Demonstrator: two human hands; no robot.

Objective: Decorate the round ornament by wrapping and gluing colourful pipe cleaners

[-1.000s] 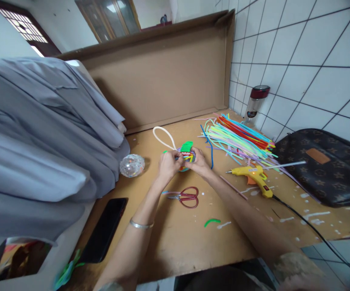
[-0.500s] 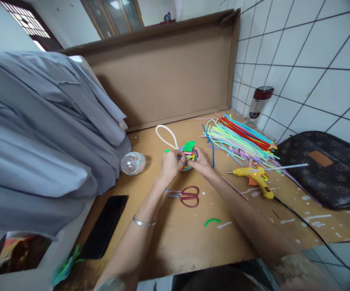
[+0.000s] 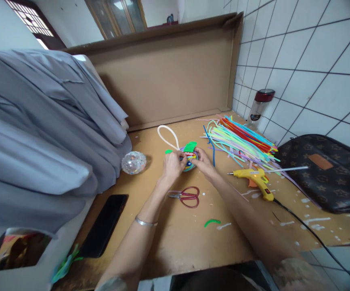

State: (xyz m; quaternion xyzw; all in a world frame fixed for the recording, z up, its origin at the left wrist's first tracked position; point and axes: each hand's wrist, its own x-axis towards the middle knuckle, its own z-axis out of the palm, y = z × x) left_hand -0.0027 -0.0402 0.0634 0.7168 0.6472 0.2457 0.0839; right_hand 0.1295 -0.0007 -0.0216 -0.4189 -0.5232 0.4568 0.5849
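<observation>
Between my two hands is a small round craft piece of coloured pipe cleaners (image 3: 189,147), with a green patch on top and red, yellow and blue parts below. A white pipe-cleaner loop (image 3: 169,134) rises at its left. My left hand (image 3: 173,163) pinches the piece's left side, fingers closed. On its right side my right hand (image 3: 204,162) grips it with thumb and fingers, partly covering it. Red-handled scissors (image 3: 189,197) lie just below the hands. A short green pipe-cleaner piece (image 3: 212,222) rests nearer me.
Right of the hands lie a pile of pipe cleaners (image 3: 241,139), a yellow glue gun (image 3: 255,178) with its cord, a brown bag (image 3: 323,173) and a bottle (image 3: 259,106). To the left are a clear ball (image 3: 134,163), a phone (image 3: 104,226) and grey cloth (image 3: 47,133). Cardboard (image 3: 168,76) stands behind.
My right thumb and fingers have shifted slightly on the craft piece, and a blue round part now shows on its lower front. Both hands keep hold of it.
</observation>
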